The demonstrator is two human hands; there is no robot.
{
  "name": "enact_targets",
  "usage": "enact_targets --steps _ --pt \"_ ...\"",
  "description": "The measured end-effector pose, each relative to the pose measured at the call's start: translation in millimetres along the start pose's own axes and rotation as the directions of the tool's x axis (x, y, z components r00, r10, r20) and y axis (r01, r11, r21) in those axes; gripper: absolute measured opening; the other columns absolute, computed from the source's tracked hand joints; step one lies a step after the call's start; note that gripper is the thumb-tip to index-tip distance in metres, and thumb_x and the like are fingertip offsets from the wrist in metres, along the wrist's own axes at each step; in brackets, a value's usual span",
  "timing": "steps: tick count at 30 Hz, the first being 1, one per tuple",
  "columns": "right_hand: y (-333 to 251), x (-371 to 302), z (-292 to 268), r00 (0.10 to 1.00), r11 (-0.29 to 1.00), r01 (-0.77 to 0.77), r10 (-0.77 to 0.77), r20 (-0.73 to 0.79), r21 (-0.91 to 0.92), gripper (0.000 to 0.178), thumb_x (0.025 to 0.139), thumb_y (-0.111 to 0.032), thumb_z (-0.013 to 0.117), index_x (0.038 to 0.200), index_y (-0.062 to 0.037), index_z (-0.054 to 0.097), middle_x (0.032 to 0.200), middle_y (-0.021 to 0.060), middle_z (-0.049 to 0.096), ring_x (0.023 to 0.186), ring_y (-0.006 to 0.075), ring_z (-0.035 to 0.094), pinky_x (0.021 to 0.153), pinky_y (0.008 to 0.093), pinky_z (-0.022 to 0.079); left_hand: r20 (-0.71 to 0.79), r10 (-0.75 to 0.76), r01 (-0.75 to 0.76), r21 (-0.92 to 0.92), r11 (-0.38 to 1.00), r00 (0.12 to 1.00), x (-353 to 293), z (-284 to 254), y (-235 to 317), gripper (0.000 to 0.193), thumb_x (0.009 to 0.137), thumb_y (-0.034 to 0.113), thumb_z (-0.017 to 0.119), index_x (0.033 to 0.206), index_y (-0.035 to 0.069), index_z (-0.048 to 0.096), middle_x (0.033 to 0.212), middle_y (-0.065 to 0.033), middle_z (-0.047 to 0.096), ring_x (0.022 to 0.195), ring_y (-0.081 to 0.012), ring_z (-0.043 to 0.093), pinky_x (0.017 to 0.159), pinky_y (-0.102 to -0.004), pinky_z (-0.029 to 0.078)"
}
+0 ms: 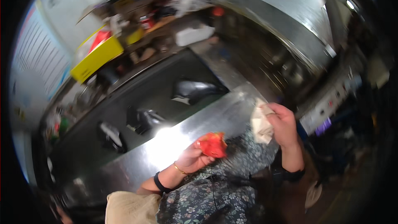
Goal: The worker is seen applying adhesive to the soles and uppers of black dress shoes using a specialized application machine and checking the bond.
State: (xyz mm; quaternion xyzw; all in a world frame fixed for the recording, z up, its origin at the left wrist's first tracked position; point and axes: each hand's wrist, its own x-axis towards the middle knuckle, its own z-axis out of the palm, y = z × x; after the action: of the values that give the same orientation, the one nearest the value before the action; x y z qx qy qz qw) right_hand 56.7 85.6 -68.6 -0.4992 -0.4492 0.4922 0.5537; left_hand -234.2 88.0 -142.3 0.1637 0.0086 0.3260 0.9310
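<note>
Low in the middle, over a floral apron, my left hand (191,157) grips a piece of watermelon (213,145), red with a paler yellow-green edge. My right hand (283,123) is raised to the right, its fingers closed on a crumpled cream cloth (262,123); whether it is fabric or paper is hard to tell. Beyond my left hand runs a shiny metal ledge (130,166), with a strong light glare on it. Several glossy black pieces, shoe-like in shape, lie on the dark belt behind it, among them one at the far end (197,90) and one at the left (111,136).
A yellow box (97,60) stands on a cluttered shelf past the belt, with a white block-shaped thing (195,35) to its right. A large metal machine housing (277,6) fills the upper right. A beige cushion-like thing (130,208) sits at the lower left.
</note>
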Motion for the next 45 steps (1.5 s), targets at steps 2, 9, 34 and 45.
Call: enact_targets --steps 2,9,34,45 --pt "-39 -33 20 0.975 0.986 0.155 -0.162 0.152 0.060 0.033 0.085 0.002 0.056 0.118 0.0083 0.060 0.117 0.0094 0.061 0.097 0.0131 0.060 0.083 0.0252 0.050 -0.006 -0.019 0.019 -0.035 0.999 1.000 7 -3 -2 0.075 0.082 0.017 0.070 0.145 0.002 0.030 0.139 -0.0223 0.042 0.122 -0.0289 0.053 0.088 -0.0299 0.055" --pt "-87 -86 83 0.560 0.688 0.104 -0.637 0.530 0.718 0.039 0.093 -0.012 0.060 0.126 0.0067 0.054 0.119 0.0170 0.063 0.112 0.0284 0.059 0.090 0.0346 0.048 -0.053 0.015 -0.023 -0.147 0.989 0.998 15 4 -18 0.084 0.078 0.034 0.076 0.143 0.004 0.032 0.128 -0.0158 0.049 0.104 -0.0260 0.055 0.081 -0.0341 0.053" --pt "-80 -133 83 0.424 -0.048 0.195 -0.896 -0.128 0.980 0.024 0.082 -0.019 0.077 0.094 0.0011 0.072 0.108 0.0241 0.066 0.097 0.0379 0.065 0.097 0.0481 0.051 -0.022 -0.203 0.201 -0.069 0.977 0.979 24 17 -48 0.082 0.064 0.018 0.084 0.134 0.005 0.042 0.131 -0.0185 0.048 0.122 -0.0375 0.051 0.100 -0.0519 0.049" --pt "-49 -167 -9 0.654 0.688 0.725 -0.676 -0.339 0.028 0.007 0.088 0.000 0.055 0.093 0.0032 0.060 0.086 0.0178 0.064 0.085 0.0251 0.059 0.067 0.0340 0.053 0.000 -0.193 0.192 0.123 0.974 0.981 74 54 -43 0.079 0.076 0.005 0.073 0.144 0.003 0.033 0.136 -0.0172 0.050 0.123 -0.0312 0.052 0.101 -0.0417 0.048"
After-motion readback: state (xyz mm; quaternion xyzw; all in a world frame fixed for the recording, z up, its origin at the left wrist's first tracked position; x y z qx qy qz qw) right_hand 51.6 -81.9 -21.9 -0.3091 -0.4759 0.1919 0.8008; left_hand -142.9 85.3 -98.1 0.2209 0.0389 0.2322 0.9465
